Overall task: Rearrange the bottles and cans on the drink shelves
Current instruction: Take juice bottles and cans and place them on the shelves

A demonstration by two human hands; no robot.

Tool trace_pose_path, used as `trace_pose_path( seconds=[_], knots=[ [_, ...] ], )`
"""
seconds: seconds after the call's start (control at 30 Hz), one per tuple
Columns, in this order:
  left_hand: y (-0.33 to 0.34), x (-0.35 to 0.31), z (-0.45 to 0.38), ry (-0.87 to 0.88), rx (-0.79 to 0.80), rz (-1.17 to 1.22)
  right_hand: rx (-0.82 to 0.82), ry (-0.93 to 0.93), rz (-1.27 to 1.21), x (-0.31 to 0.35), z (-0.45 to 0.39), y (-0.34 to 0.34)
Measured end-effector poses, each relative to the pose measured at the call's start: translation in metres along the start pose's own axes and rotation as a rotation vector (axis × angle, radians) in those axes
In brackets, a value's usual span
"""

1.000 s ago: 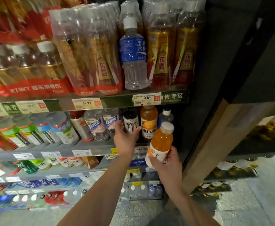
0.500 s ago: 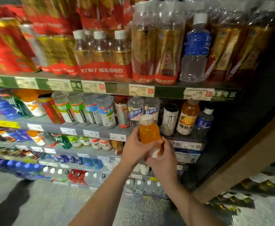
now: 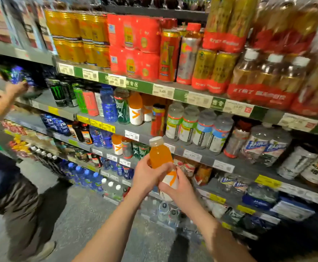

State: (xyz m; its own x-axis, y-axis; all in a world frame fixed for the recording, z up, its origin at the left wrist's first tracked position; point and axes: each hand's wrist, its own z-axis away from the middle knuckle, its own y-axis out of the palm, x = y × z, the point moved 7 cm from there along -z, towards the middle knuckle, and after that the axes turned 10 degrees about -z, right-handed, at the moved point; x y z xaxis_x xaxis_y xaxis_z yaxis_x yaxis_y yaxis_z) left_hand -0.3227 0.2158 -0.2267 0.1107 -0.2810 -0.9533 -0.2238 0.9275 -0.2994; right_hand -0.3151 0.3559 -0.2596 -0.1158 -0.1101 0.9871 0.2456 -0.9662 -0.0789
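Holding an orange-juice plastic bottle with a white cap and white label (image 3: 161, 159) upright in front of the grey drink shelves (image 3: 207, 157). Left hand (image 3: 148, 175) wrapped round its middle, right hand (image 3: 180, 188) gripping the label end below. Matching orange bottles (image 3: 135, 108) up and left of the hands.

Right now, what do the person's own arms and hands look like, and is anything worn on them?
Both forearms are bare as far as the picture shows: no sleeves, gloves, watch or rings visible on the left hand or the right hand. The fingernails look short and unpainted.
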Motion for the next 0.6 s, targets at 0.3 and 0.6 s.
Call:
trace_pose_path(
  seconds=[0.3, 0.6],
  knots=[
    [-0.082, 0.024, -0.031, 0.002, -0.001, 0.168, -0.123, -0.070, -0.027, 0.024, -0.034, 0.088],
    [-0.112, 0.016, -0.107, 0.079, -0.005, 0.011, -0.062, -0.136, 0.024, 0.035, -0.112, 0.111]
  ],
)
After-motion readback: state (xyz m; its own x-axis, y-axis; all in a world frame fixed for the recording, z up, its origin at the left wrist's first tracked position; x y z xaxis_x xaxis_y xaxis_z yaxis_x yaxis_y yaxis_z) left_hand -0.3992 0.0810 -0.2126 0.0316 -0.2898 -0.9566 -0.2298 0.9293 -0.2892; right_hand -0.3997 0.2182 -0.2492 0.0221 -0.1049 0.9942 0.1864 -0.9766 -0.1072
